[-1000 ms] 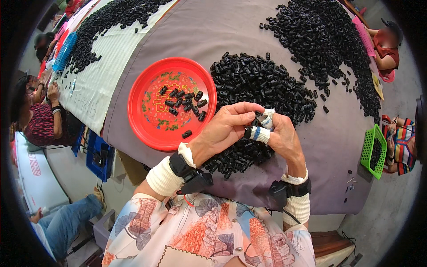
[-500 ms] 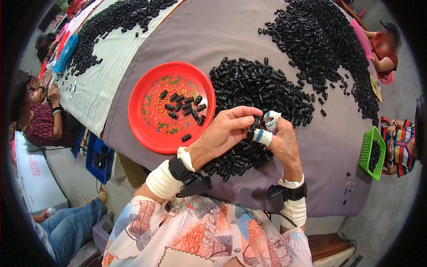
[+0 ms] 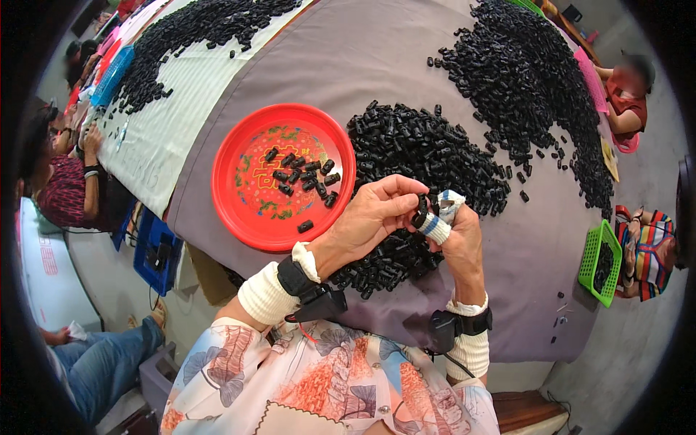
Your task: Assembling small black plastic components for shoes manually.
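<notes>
While both hands meet over the near black pile point(image 3: 406, 246), the left hand point(image 3: 370, 217) and the taped right hand point(image 3: 457, 232) have their grip pinched on one small black part point(image 3: 420, 212) (best turned slowly, held above the worktop point(image 3: 435, 65)), right of the red plate point(image 3: 239, 217).

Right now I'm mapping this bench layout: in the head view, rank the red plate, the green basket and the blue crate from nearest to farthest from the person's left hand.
1. Red plate: just to the upper left of the left hand, on the grey cloth.
2. Blue crate: lower left, below the table edge.
3. Green basket: far right, beyond the right hand.
</notes>
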Action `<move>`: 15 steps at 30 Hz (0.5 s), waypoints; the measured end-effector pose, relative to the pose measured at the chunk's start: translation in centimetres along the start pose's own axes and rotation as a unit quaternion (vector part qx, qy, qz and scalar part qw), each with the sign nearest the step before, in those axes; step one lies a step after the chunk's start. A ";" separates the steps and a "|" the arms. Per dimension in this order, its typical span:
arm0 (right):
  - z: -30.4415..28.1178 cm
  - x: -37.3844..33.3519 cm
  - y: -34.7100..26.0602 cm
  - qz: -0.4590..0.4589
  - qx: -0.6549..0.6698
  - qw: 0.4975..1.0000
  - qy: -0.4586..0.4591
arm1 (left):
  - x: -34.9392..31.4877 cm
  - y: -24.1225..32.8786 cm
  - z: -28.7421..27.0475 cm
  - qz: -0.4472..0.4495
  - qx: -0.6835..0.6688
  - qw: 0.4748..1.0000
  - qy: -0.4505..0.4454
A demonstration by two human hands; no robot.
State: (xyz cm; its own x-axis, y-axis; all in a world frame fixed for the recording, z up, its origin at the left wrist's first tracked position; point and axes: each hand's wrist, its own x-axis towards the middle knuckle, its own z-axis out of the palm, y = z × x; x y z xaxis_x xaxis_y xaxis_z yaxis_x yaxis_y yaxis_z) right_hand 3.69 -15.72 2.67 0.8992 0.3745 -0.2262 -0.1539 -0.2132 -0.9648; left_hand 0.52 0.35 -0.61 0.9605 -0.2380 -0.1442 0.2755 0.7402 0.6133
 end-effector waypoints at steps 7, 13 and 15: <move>-0.1 0.2 0.5 0.012 0.021 0.999 -0.026 | 0.3 -0.1 0.4 -0.020 -0.016 1.000 0.014; -0.7 0.3 0.3 0.009 -0.018 0.998 -0.055 | 0.3 -0.3 0.4 -0.024 -0.037 0.999 0.007; -0.8 0.4 0.2 0.011 -0.029 0.998 -0.062 | 0.3 -0.4 0.5 -0.023 -0.030 0.999 0.009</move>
State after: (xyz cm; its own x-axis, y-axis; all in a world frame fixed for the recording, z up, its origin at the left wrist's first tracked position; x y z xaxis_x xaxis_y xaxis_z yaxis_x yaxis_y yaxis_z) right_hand 4.35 -16.37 2.51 0.8381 0.4765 -0.2655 -0.1454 -0.2739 -0.9507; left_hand 0.71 -0.36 -0.51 0.9469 -0.2623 -0.1861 0.3215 0.7646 0.5586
